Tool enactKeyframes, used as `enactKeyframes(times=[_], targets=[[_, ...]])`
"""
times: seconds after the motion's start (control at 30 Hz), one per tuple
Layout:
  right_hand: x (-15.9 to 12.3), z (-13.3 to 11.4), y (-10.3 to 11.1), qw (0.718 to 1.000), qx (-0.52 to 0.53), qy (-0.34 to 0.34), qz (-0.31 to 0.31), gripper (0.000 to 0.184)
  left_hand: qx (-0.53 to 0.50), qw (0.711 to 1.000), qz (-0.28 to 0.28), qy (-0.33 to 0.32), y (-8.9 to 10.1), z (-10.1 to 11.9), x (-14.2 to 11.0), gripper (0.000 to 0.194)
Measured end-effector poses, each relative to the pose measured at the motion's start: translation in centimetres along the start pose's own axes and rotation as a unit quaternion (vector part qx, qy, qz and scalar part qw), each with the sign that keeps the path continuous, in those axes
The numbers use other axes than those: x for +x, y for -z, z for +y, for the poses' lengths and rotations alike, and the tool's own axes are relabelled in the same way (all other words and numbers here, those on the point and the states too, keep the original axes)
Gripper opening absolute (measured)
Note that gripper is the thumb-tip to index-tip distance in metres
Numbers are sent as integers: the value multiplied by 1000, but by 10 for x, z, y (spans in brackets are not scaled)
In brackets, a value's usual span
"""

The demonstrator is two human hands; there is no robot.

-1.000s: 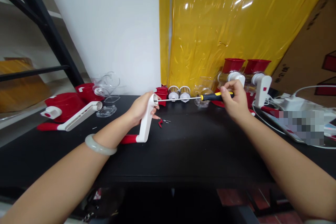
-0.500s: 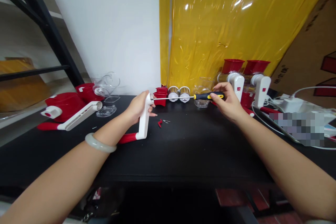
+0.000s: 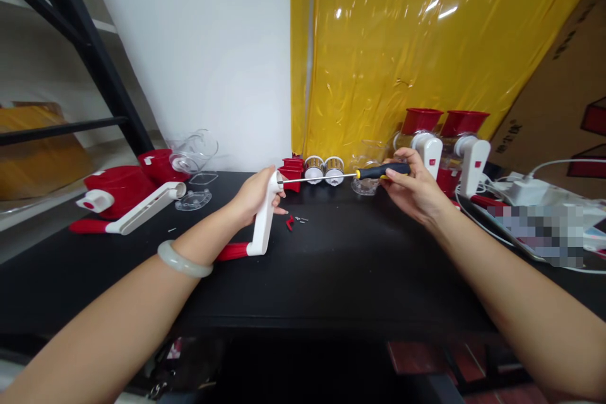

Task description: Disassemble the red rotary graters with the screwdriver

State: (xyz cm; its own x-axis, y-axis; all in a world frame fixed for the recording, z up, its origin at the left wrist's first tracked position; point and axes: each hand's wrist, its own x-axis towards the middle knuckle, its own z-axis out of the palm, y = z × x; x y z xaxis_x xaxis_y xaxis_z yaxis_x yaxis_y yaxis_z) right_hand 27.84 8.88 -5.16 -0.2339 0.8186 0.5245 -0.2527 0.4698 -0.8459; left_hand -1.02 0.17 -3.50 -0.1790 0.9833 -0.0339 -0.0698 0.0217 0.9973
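Observation:
My left hand (image 3: 258, 194) is closed round the upper end of a white crank handle (image 3: 263, 221), whose red grip (image 3: 233, 252) points left near the tabletop. In my right hand (image 3: 411, 186) is a screwdriver (image 3: 382, 170) with a dark blue and yellow handle. Its long metal shaft runs left, and the tip meets the white end of the crank beside my left fingers. Whether the tip sits in a screw is too small to tell. Below, a small red part (image 3: 290, 223) and several tiny screws (image 3: 302, 219) lie on the black table (image 3: 331, 284).
Red grater housings (image 3: 118, 189) and another white crank (image 3: 149, 207) lie at the left, near clear plastic parts (image 3: 193, 199). Two drum graters (image 3: 324, 170) stand at the back. Assembled red-and-white graters (image 3: 428, 151), white cables and a pixelated device (image 3: 540, 230) occupy the right.
The screwdriver has tilted slightly, its handle now higher than its tip. The crank's lower end and both hands have shifted a little right in view; both grips are kept.

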Motion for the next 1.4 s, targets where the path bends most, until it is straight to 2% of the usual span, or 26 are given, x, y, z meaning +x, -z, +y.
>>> enactKeyframes(times=[0.13,0.2,0.27,0.37,0.63,0.87,1.0,1.1,1.2,1.3,1.4], targets=[[2,6,2,997,-66,29,41,36,5,1000,0,4,0,-2,0,24],[3,9,5,992,-110,27,58,38,4,1000,1,3,0,-2,0,25],[3,11,7,986,-160,12,53,42,4,1000,1,2,0,-3,0,25],[3,11,10,979,-200,15,43,38,10,1000,2,4,0,-2,0,24],[4,9,11,990,-127,51,43,28,22,1000,-8,5,0,-6,1,24],[2,4,11,992,-111,53,17,29,23,1000,-9,9,1,-6,2,24],[2,3,12,990,-118,75,16,29,26,999,-15,16,-1,-2,0,25],[1,-1,13,982,-147,111,36,23,23,999,-26,20,-2,-1,-2,25],[-3,-7,11,969,-197,132,64,29,16,998,-53,21,-1,-1,-2,25],[-8,-14,9,951,-252,154,89,28,3,996,-91,15,2,-1,-1,26],[-10,-19,8,927,-287,212,119,23,-2,994,-111,3,4,0,1,26]])
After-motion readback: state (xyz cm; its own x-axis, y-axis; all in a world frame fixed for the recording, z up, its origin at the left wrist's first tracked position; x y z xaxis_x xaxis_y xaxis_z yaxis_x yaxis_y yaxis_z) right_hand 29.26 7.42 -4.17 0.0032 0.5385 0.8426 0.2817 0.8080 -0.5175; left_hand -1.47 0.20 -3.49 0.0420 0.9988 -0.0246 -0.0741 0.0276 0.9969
